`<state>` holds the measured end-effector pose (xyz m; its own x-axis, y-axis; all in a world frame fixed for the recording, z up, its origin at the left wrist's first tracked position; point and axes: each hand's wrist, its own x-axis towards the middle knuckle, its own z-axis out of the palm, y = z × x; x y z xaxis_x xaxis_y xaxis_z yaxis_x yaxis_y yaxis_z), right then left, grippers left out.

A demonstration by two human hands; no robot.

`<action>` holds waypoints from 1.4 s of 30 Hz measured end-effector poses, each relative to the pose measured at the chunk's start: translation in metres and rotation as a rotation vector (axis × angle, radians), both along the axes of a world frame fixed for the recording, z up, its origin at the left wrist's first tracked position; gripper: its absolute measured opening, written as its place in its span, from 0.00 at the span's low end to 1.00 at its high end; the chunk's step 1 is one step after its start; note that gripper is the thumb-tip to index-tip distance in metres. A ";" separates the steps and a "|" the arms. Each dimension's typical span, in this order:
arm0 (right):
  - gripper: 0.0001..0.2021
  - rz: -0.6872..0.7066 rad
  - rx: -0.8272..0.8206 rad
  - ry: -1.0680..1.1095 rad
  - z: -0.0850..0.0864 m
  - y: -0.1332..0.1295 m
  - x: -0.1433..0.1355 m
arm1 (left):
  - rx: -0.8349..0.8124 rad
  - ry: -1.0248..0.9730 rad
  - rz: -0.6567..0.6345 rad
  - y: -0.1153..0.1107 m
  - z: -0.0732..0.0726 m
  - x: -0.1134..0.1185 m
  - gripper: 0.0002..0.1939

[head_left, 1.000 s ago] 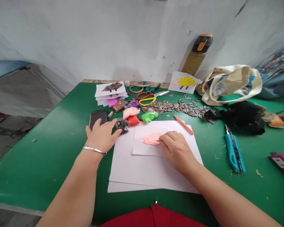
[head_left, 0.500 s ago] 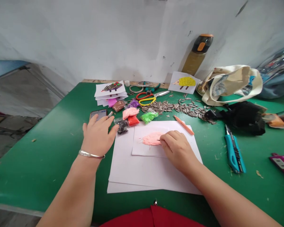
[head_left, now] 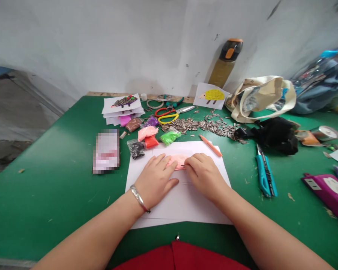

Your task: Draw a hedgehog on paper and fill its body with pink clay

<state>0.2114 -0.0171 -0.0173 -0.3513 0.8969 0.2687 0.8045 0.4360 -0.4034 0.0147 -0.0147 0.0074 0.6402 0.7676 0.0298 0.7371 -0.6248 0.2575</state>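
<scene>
My left hand (head_left: 157,180), a silver bracelet at its wrist, lies with fingers spread on the white paper (head_left: 169,206) and the left part of a flat pink clay patch (head_left: 177,161). At the patch's right end, my right hand (head_left: 201,172) pinches a small dark pointed thing, its tip over the clay; most of it is hidden by the fingers. An orange pen-like tool (head_left: 210,145) rests on the paper's upper right. Behind the paper lie bags of black (head_left: 136,149), pink (head_left: 147,132), red (head_left: 151,142) and green clay (head_left: 170,137).
Sunflower seeds (head_left: 186,125), scissors (head_left: 169,118) and pliers (head_left: 174,104) lie farther back. A phone (head_left: 106,151) is at left. At right are a teal cutter (head_left: 266,174), a black cloth item (head_left: 281,135), a cloth bag (head_left: 263,99) and a purple box (head_left: 328,193). A bottle (head_left: 225,63) stands behind.
My left hand has moved right, from beside the phone onto the paper and clay. The phone now shows fully, with a bright screen. My right hand stays at the clay; the view has shifted slightly.
</scene>
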 end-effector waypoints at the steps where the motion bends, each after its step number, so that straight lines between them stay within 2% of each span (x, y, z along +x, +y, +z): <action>1: 0.09 -0.005 -0.001 -0.006 0.001 0.000 0.000 | -0.005 -0.002 -0.002 0.002 0.000 -0.002 0.20; 12: 0.10 0.029 0.053 -0.139 -0.006 -0.003 -0.010 | -0.033 0.042 0.017 0.004 -0.004 -0.003 0.18; 16: 0.10 0.022 0.049 -0.126 -0.005 -0.002 -0.009 | -0.052 0.047 0.018 0.003 -0.003 -0.003 0.18; 23: 0.10 0.027 0.094 -0.207 -0.006 -0.001 -0.009 | -0.041 0.068 0.022 0.000 -0.005 -0.002 0.21; 42: 0.09 0.001 0.074 -0.219 -0.006 0.002 -0.002 | -0.060 0.131 0.023 0.001 -0.005 0.000 0.23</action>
